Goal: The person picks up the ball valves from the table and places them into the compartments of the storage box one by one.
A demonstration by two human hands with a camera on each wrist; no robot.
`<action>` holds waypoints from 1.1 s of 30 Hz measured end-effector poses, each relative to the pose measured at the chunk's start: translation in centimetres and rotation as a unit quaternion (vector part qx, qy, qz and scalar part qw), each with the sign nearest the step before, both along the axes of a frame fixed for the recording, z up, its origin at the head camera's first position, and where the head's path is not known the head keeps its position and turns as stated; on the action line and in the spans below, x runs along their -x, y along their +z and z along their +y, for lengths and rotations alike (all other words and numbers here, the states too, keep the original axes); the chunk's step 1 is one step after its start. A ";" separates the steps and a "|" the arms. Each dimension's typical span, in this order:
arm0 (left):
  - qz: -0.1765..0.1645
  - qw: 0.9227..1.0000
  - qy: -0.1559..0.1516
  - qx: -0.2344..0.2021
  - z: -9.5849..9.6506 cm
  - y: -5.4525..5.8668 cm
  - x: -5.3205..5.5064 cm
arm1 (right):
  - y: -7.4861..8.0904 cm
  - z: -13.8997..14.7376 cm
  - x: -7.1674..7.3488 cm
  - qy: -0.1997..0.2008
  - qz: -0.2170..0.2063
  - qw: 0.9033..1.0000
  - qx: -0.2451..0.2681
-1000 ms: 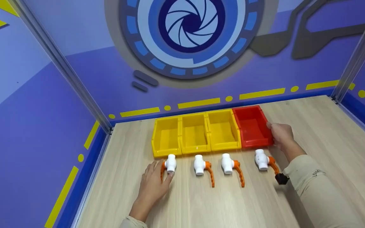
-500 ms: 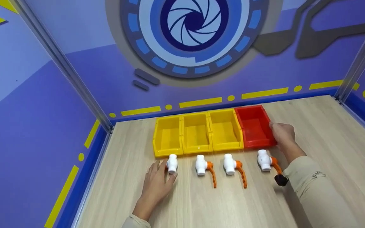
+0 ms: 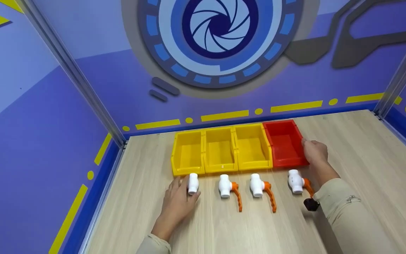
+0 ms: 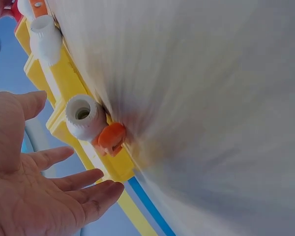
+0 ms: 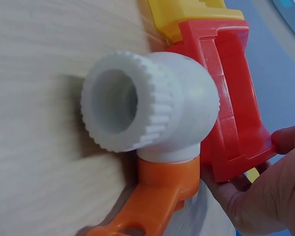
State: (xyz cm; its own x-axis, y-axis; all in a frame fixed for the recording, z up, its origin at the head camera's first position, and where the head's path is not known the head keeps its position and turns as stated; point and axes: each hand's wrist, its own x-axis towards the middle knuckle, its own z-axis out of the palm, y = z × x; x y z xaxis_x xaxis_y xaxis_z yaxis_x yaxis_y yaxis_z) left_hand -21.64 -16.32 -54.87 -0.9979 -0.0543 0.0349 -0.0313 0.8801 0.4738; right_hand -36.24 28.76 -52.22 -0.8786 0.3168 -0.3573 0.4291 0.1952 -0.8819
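Note:
My right hand (image 3: 316,153) grips the right side wall of a red bin (image 3: 287,144), its thumb at the rim in the right wrist view. My left hand (image 3: 178,204) is beside the leftmost white ball valve (image 3: 193,183), fingers spread and only loosely bent. The left wrist view shows a gap between this palm and the valve's orange handle (image 4: 112,137); in the head view the hand hides that handle. Under my right forearm lies the rightmost ball valve (image 3: 295,181), seen close up with its orange handle (image 5: 160,196) in the right wrist view.
Several yellow bins (image 3: 220,165) stand in a row against the red one. In front of them lie two more white ball valves, one left of centre (image 3: 225,186) and one right (image 3: 257,185). A patterned blue wall (image 3: 224,102) closes off the wooden table (image 3: 224,229) behind.
My left hand has edged right, closer to the leftmost ball valve, and now covers its orange handle in the head view. My right hand keeps its grip on the red bin.

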 end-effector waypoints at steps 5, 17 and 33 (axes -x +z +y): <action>-0.024 1.000 0.006 0.007 0.2 -0.2 0.9 | 0.0 -0.1 0.0 -0.011 -0.005 1.000 0.025; -0.058 0.997 0.011 0.048 0.1 0.0 2.4 | -0.1 -0.5 0.0 -0.028 0.001 0.998 0.057; -0.045 0.998 0.011 0.038 0.3 0.2 2.5 | 0.0 -0.6 -0.1 -0.032 0.006 0.998 0.049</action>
